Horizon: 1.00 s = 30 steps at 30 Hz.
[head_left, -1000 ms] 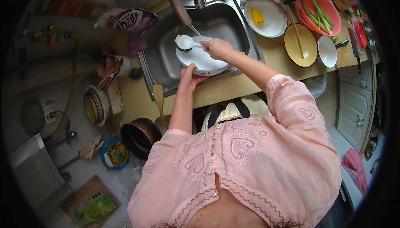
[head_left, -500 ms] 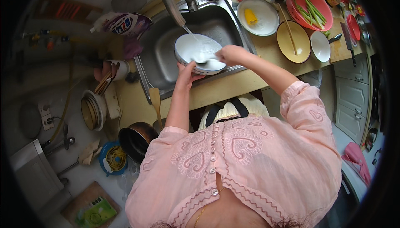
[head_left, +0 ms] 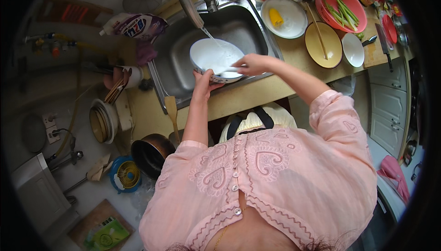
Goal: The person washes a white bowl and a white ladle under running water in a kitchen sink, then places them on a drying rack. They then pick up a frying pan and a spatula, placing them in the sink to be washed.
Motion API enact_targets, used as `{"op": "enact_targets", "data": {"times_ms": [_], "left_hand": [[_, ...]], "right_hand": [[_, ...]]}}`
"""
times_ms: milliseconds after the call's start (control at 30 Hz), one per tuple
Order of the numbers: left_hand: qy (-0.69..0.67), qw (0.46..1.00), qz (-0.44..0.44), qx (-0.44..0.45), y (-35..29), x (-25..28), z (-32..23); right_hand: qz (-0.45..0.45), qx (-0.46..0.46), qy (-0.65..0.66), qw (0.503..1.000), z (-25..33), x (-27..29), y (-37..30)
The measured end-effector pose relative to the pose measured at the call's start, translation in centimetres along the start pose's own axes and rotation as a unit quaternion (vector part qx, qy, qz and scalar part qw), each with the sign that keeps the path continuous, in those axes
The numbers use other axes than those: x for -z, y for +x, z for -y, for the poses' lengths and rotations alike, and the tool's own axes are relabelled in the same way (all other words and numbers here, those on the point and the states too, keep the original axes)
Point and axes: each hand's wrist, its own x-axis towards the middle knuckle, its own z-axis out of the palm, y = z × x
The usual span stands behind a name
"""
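My left hand (head_left: pixel 205 82) grips the near-left rim and side of a white bowl (head_left: pixel 202 54) with a patterned outside. The bowl is held tilted above the near part of the steel sink (head_left: pixel 173 63). A thin stream from the tap (head_left: pixel 188 8) runs into it. Closed around the light handle of a spoon (head_left: pixel 228 69), my right hand (head_left: pixel 252 64) is at the bowl's right rim. The spoon's head is inside the bowl, blurred and hard to make out. Whitish liquid shows in the bowl.
Right of the sink stand a basin (head_left: pixel 296 19) with a yellow piece in it, a yellow bowl (head_left: pixel 317 51) with chopsticks, a pink basin (head_left: pixel 360 14) of green stalks and a knife (head_left: pixel 385 49). A wooden spatula (head_left: pixel 171 108) and a dark pot (head_left: pixel 147 154) are at left.
The bowl has shifted slightly left and its opening is turned a little. My right hand has moved slightly left with the spoon, whose head has gone lower into the bowl.
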Motion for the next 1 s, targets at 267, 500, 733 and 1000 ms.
{"op": "enact_targets", "data": {"times_ms": [267, 500, 733, 1000], "left_hand": [[-0.03, 0.999, -0.017, 0.01, -1.1, 0.0, -0.3], [0.002, 1.0, 0.003, 0.002, -0.9, -0.5, -0.7], [0.035, 0.999, -0.032, -0.013, -0.6, -1.6, -1.3], [0.229, 0.971, 0.003, -0.067, 1.8, -4.3, -4.0]], "right_hand": [[-0.072, -0.122, -0.231, 0.963, -1.8, -0.7, 4.0], [-0.252, -0.01, -0.28, 0.926, 2.9, 0.1, 3.4], [-0.029, -0.126, -0.299, 0.945, -1.9, 1.4, -0.1], [-0.061, -0.112, 0.254, 0.959, -0.3, -0.2, -3.9]]}}
